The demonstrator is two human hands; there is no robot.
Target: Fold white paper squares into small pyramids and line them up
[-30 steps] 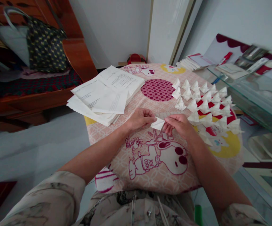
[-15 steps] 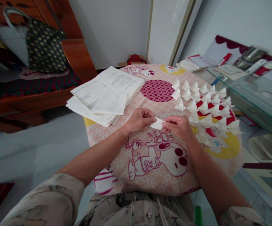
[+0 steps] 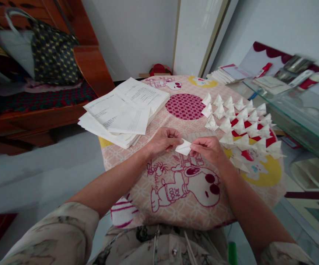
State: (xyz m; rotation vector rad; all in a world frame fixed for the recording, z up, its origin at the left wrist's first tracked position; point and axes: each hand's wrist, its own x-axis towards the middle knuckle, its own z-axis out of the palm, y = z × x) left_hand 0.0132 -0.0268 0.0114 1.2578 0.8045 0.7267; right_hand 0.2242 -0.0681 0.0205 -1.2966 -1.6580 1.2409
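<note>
Between my two hands, over the middle of the cloth-covered table (image 3: 137,191), is a small folded piece of white paper (image 3: 183,147). My left hand (image 3: 165,140) pinches its left corner between thumb and fingers. On the other side, my right hand (image 3: 207,148) grips its right edge the same way. Several folded paper pieces (image 3: 239,126) with pointed tops stand in rows to the right, beyond my right hand. To the left, past my left hand, lies a stack of printed sheets (image 3: 129,106), its top sheets askew.
A glass shelf (image 3: 294,110) with a metal cup (image 3: 298,64) and a red marker (image 3: 263,70) borders the table's right side. More papers (image 3: 225,74) lie at the back right. On the left stands a wooden bench (image 3: 90,66) with a patterned bag (image 3: 54,53).
The folded paper has tilted a little between my fingers and shows more of its flat face. Both hands stay in nearly the same place.
</note>
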